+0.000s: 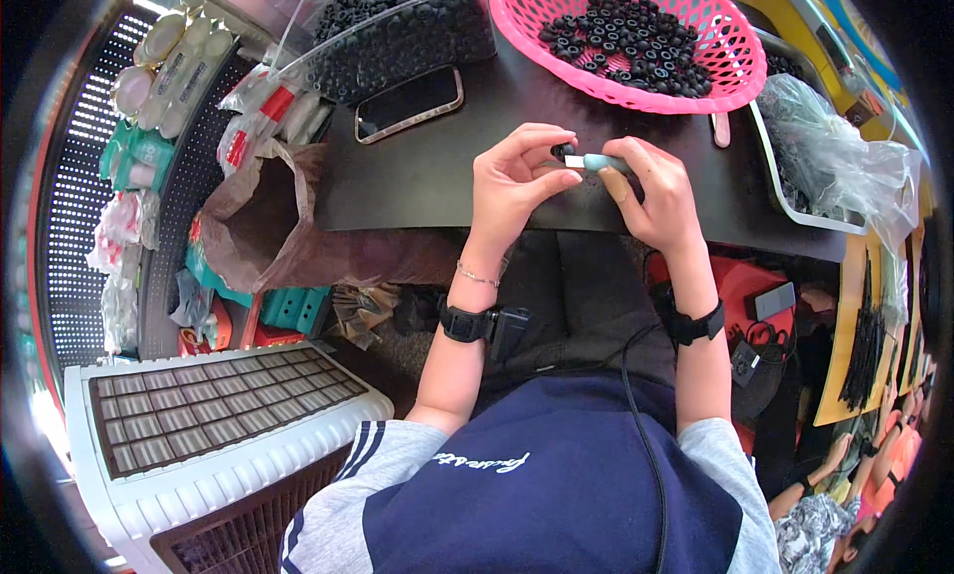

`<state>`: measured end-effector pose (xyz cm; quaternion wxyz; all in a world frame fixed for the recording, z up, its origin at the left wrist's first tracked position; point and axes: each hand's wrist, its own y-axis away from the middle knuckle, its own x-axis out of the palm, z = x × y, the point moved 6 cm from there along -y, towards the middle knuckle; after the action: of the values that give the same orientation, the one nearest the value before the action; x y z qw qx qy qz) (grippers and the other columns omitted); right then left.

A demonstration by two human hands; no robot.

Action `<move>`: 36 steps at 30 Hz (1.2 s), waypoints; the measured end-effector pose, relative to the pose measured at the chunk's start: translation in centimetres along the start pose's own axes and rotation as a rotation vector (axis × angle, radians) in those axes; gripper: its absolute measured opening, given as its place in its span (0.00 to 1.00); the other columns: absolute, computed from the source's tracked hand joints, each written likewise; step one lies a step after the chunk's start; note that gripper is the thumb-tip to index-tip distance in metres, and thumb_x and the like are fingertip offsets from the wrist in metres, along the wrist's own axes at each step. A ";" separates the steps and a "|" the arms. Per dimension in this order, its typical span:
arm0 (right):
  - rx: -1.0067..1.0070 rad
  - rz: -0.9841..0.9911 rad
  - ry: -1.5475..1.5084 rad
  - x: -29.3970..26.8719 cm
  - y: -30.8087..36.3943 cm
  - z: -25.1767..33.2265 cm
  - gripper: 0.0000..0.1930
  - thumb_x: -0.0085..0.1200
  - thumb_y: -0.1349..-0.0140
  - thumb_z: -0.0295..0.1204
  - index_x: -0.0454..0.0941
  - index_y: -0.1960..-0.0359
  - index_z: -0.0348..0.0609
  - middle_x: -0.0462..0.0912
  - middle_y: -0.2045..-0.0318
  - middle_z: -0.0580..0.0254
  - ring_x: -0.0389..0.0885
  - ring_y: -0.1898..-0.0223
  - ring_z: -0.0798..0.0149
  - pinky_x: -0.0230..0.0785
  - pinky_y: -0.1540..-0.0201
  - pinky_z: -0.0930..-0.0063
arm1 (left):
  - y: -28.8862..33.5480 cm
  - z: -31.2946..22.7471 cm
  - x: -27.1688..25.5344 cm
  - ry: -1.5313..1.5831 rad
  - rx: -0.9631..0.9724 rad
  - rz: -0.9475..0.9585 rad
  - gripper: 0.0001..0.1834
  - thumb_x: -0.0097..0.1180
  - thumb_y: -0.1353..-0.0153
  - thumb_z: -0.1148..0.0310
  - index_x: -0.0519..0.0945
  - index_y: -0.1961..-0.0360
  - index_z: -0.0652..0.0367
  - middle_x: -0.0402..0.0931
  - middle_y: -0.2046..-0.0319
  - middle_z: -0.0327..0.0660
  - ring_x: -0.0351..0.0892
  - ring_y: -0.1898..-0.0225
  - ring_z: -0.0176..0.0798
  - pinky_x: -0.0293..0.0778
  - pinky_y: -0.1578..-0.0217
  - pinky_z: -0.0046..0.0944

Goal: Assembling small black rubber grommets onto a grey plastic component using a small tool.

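The left hand [513,174] pinches a small black ring-shaped piece [562,152] between thumb and fingertips, above the near edge of the dark tabletop [407,181]. The right hand [653,188] grips a pale blue-handled tool [596,163], its flat white tip beside the piece; a pink plastic lattice basket [733,42] of black pieces stands beyond.

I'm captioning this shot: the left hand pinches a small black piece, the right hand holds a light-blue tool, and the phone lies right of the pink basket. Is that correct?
Not quite: in the head view, the phone lies left of the pink basket. The rest stands: the left hand pinches a small black piece, the right hand holds a light-blue tool.
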<state>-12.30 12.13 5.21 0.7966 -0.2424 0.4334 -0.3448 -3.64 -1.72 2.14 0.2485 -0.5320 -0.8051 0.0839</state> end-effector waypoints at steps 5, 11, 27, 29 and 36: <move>-0.001 0.012 -0.011 0.1 0.0 0.1 0.08 0.58 0.41 0.26 0.74 0.62 0.39 0.79 0.71 0.51 0.80 0.68 0.46 0.71 0.66 0.60 | 0.1 0.3 -0.3 -0.018 0.002 -0.023 0.19 0.64 0.49 0.88 0.80 0.55 0.69 0.76 0.54 0.43 0.79 0.58 0.32 0.81 0.57 0.30; 0.011 0.032 -0.020 0.3 0.0 0.1 0.08 0.58 0.41 0.26 0.74 0.62 0.39 0.79 0.70 0.50 0.80 0.67 0.45 0.72 0.65 0.60 | 0.2 0.3 -0.6 -0.057 0.037 -0.034 0.17 0.63 0.49 0.89 0.81 0.56 0.69 0.77 0.57 0.42 0.79 0.59 0.31 0.80 0.57 0.29; 0.042 0.034 -0.038 0.2 0.1 -0.1 0.09 0.57 0.40 0.28 0.74 0.61 0.38 0.80 0.70 0.48 0.81 0.67 0.44 0.72 0.65 0.59 | 0.2 -0.1 -0.3 -0.052 0.047 -0.043 0.15 0.64 0.49 0.87 0.80 0.59 0.68 0.78 0.61 0.41 0.80 0.60 0.32 0.79 0.56 0.31; 0.055 0.066 -0.044 0.2 0.2 -0.2 0.09 0.56 0.40 0.29 0.74 0.61 0.38 0.80 0.71 0.48 0.80 0.67 0.43 0.71 0.66 0.59 | 0.2 -0.2 -0.3 -0.072 0.062 -0.040 0.15 0.64 0.49 0.87 0.80 0.59 0.68 0.78 0.61 0.42 0.80 0.59 0.32 0.80 0.56 0.31; 0.051 0.111 -0.077 0.6 0.4 -0.6 0.09 0.55 0.39 0.29 0.73 0.61 0.38 0.80 0.71 0.47 0.80 0.68 0.43 0.71 0.65 0.57 | 0.1 -0.1 -0.1 -0.072 0.045 -0.012 0.15 0.65 0.50 0.88 0.80 0.60 0.68 0.79 0.60 0.43 0.80 0.59 0.33 0.81 0.57 0.32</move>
<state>-12.42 11.91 4.35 0.8365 -0.2106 0.4063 -0.3014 -3.51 -1.74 2.15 0.2318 -0.5180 -0.8146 0.1198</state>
